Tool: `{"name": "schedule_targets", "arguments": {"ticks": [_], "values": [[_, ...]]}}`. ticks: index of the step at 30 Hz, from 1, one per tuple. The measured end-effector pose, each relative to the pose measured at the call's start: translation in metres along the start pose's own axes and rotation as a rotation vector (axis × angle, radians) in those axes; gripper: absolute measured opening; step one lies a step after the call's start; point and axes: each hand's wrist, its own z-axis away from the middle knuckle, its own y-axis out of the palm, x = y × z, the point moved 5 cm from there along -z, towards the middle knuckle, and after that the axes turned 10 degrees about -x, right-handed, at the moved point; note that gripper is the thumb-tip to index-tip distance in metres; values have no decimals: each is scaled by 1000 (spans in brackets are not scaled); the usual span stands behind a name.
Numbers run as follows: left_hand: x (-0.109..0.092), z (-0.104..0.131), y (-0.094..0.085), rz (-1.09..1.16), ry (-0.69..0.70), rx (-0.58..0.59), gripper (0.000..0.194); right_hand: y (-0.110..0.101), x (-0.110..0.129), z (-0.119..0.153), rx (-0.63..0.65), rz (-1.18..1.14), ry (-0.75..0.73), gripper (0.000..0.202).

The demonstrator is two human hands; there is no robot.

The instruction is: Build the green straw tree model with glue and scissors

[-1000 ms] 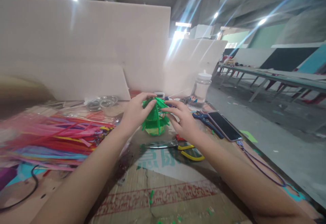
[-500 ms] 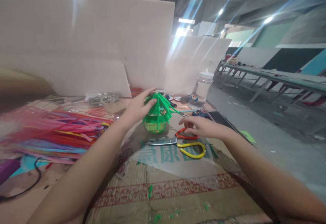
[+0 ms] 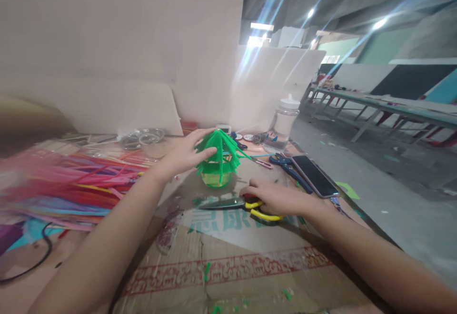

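A small green craft stands upright on the cardboard, its pointed roof made of fuzzy strips that look like pipe cleaners, over a lighter green round base. My left hand grips the roof from the left, thumb in front and fingers behind. Nearer to me lies a pair of scissors with red and yellow handles, blades pointing left. My right hand is closed over those handles, and it hides most of the red one. One long green strip runs from the roof toward a small pink-handled tool.
Bundles of coloured pipe cleaners cover the left side. A phone and dark blue pliers lie at the right. Behind stand a clear bottle and white boards. Green scraps dot the cardboard.
My right hand has come down and left onto the scissors' handles and closed on them, uncovering the pliers and phone. My left hand stays on the green craft.
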Motion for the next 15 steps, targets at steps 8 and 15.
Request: {"name": "schedule_targets", "arguments": {"ticks": [8,15], "values": [[-24,0,5,-79,117,-66,67,-4,-2,3,-58,-191,-8,45],[-13,-1,6,10,60,-131,47,-38,2,18,3,-331,153,59]]}}
